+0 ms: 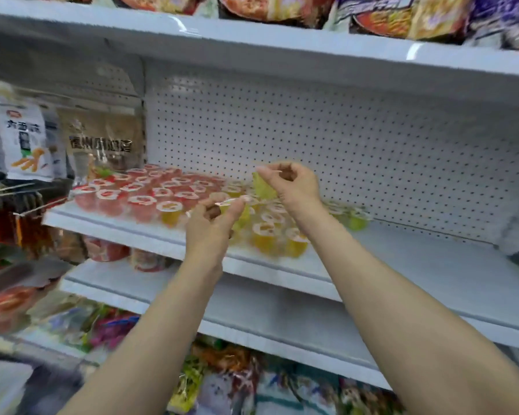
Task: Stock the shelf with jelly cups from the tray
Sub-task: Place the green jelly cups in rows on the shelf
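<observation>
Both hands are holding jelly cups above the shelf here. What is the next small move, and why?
Probably lower the right hand's yellow cup onto the shelf beside the green cups. It hangs tilted above the rows, and bare shelf shows to their right.

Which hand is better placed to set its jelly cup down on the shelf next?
Probably the left hand. Its yellow cup sits upright, low beside the front yellow cups. The right hand pinches a tilted cup higher above the rows.
</observation>
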Demonstrator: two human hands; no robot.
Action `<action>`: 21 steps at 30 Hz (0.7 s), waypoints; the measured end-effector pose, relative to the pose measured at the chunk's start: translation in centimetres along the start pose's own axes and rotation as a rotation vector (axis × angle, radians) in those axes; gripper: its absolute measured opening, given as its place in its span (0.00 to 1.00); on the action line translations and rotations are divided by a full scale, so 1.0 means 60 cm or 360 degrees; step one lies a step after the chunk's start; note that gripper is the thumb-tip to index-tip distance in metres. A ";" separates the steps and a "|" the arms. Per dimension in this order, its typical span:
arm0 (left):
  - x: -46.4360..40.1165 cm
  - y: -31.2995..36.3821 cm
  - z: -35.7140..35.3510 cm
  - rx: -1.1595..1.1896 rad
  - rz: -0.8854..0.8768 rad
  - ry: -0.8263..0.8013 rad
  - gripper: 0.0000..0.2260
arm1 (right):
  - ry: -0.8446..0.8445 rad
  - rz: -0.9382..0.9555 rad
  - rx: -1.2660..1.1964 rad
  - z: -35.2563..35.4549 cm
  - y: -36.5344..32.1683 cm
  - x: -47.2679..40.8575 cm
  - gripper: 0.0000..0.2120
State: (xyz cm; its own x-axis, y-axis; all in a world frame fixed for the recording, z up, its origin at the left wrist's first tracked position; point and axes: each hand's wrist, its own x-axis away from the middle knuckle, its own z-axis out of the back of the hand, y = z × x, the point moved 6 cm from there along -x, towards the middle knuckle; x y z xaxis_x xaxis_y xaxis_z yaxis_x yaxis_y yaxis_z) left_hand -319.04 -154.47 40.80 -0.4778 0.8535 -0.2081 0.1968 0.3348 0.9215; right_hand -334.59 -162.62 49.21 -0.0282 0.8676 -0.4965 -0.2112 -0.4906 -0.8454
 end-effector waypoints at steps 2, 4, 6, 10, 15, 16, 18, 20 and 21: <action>0.014 -0.019 -0.065 0.0045 0.0019 -0.0058 0.22 | 0.0120 -0.0006 0.0017 0.076 0.029 -0.010 0.11; 0.030 -0.035 -0.118 0.0086 0.0044 -0.0108 0.22 | 0.0200 -0.0022 0.0097 0.140 0.061 -0.017 0.15; 0.040 -0.045 -0.158 0.0120 0.0069 -0.0135 0.21 | 0.0254 -0.0057 0.0212 0.193 0.095 -0.024 0.16; 0.037 -0.051 -0.205 0.0073 0.0053 -0.0175 0.29 | 0.0343 -0.0150 0.0300 0.263 0.157 -0.030 0.14; 0.023 -0.044 -0.232 0.0005 0.0075 -0.0213 0.25 | 0.0310 -0.0362 0.0385 0.263 0.245 -0.025 0.16; 0.021 -0.042 -0.235 0.0005 0.0075 -0.0227 0.24 | 0.0297 -0.0391 0.0422 0.260 0.258 -0.024 0.15; 0.016 -0.041 -0.238 0.0005 0.0067 -0.0257 0.20 | 0.0265 -0.0425 0.0456 0.255 0.275 -0.024 0.13; 0.011 -0.043 -0.238 0.0017 0.0061 -0.0284 0.16 | 0.0248 -0.0435 0.0465 0.251 0.284 -0.029 0.11; 0.008 -0.046 -0.237 0.0014 0.0061 -0.0290 0.15 | 0.0241 -0.0445 0.0466 0.250 0.288 -0.032 0.10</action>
State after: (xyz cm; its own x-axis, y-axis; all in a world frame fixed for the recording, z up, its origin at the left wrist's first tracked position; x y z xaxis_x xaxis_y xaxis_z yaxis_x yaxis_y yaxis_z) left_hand -331.95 -160.66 42.84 -0.3070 0.9236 -0.2295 0.2199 0.3035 0.9271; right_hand -352.85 -171.53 38.48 0.2087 0.9314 -0.2983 -0.4594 -0.1759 -0.8706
